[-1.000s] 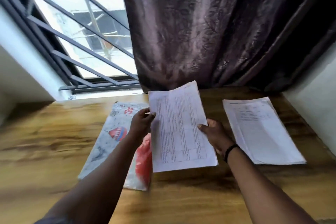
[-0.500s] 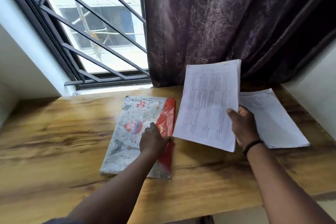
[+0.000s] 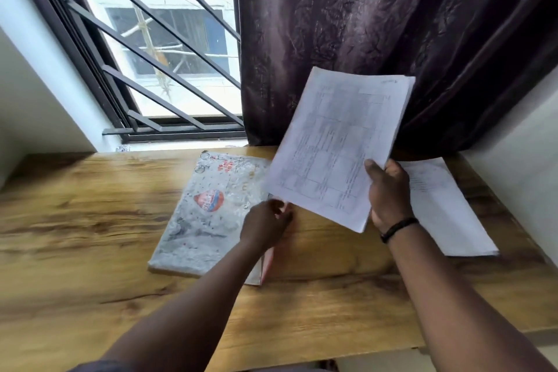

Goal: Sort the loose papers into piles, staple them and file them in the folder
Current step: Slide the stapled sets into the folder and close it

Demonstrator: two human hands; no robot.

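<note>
We grip a printed stack of papers [image 3: 338,148] in our right hand [image 3: 389,193], lifted off the table [image 3: 75,220] and tilted toward one o'clock, apparently to keep it clear of the folder [image 3: 208,214]. Our left hand [image 3: 265,226] curls its fingers at the folder's three o'clock edge, likely to open the cover. A second paper pile [image 3: 447,214] lies flat at three o'clock, probably awaiting filing.

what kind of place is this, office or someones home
Most likely a room in a home, though a small office can't be ruled out. A wooden desk sits against a barred window with a heavy dark curtain, and another building shows outside.
</note>
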